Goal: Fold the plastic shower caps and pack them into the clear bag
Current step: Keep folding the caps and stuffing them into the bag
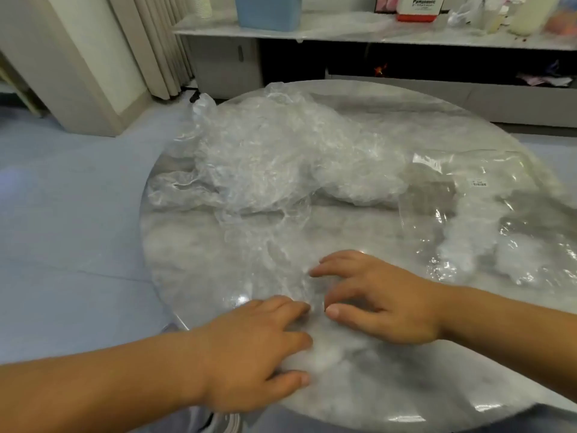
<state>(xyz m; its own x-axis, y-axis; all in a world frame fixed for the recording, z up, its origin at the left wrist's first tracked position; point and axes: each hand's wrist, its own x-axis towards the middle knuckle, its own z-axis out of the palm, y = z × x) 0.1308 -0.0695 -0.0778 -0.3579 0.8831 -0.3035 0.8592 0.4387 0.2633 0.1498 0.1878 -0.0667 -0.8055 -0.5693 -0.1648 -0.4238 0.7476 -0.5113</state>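
Left hand [256, 348], 7 o'clock: fingers [290, 307] near flat, pressing 1 shower cap [274, 260] onto desk [178, 251]. Cap pile [281, 157] at 12. Right hand [384, 301] arched, tips on film, pinch unclear. Clear bag [468, 195] at 3. Risk: slick film springs back unfolded.

One brand name is showing clearly: "Panasonic", in dark letters, is standing on the white upper face of a white-and-red box [418, 7], which is sitting on the shelf [312, 34] beyond the far edge of the round table [374, 385]. A line of smaller print is running just under that name, but it is too blurred to make out. Toward the right side of the round table, a small white label [480, 183] is sticking to the clear bag [505, 170]; it is carrying dark marks, perhaps a code or barcode, too small to read. No other writing is showing legibly.
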